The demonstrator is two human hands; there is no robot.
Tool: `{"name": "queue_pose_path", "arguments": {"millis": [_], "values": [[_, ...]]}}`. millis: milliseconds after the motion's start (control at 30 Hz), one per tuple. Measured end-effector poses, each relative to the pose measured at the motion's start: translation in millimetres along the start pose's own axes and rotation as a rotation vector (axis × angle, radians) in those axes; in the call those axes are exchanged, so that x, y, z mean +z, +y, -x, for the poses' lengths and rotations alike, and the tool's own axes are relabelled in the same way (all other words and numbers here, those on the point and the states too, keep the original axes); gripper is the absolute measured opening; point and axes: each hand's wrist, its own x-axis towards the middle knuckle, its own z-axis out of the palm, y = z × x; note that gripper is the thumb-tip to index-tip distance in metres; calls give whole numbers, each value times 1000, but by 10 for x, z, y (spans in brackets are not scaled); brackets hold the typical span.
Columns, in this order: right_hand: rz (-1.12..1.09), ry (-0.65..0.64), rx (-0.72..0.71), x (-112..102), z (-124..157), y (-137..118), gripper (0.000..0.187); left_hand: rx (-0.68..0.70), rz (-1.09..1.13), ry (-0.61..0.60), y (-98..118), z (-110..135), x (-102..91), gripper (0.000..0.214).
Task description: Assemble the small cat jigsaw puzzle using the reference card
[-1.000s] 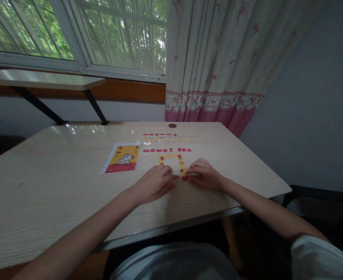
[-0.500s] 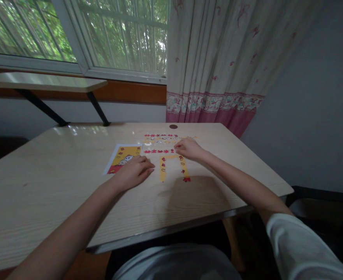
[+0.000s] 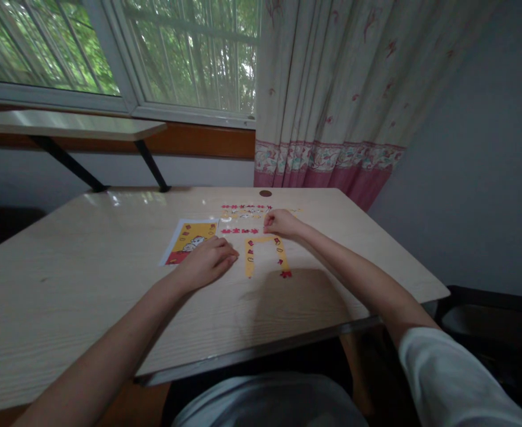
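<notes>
A yellow-and-red jigsaw border (image 3: 249, 255) stands partly built, with the right hand (image 3: 282, 223) at loose pieces just beyond it.
The border lies flat on the wooden desk (image 3: 87, 308), its top strip joined to 2 sides and open toward the person; a red piece (image 3: 286, 274) sits at the foot of the right side. The right hand's fingers are bent together at the right end of a red row of pieces (image 3: 238, 230); whether they grip a piece cannot be told. The left hand (image 3: 207, 261) is loosely curled over the lower right of a printed cat picture (image 3: 187, 240), fingertips near the border's left side but apart; its grip cannot be told either. Farther back lie yellow and white pieces (image 3: 245, 212), then a round brown disc (image 3: 265, 193), a window (image 3: 194, 59) and a floral curtain (image 3: 332, 89).
</notes>
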Motion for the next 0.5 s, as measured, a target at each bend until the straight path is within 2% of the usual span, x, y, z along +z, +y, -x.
{"name": "queue_pose_path", "arguments": {"millis": [133, 333, 500], "values": [[-297, 86, 19, -25, 260, -29, 8, -14, 87, 56, 55, -24, 1, 31], [-751, 16, -22, 71, 812, -137, 22, -87, 375, 107, 316, -101, 33, 26], [-908, -1, -19, 234, 949, -304, 30, -132, 525, 140, 483, -152, 97, 23]]}}
